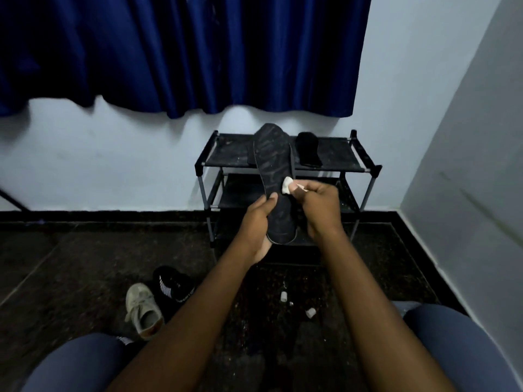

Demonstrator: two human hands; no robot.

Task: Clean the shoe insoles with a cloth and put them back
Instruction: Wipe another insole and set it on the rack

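One insole (276,176) under the cloth (287,185), before the rack (368,168).
A beige shoe (143,309) and a black shoe (174,287) lie on the floor (85,264) at left; my left grip (259,224) clasps the insole's heel end, my right grip (321,210) pinches the cloth to its right edge; a second insole (308,149) lies on the rack's top shelf (232,154).

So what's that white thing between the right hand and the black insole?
A small white cloth: the right hand pinches it against the insole, which the left hand holds. The head view shows it.
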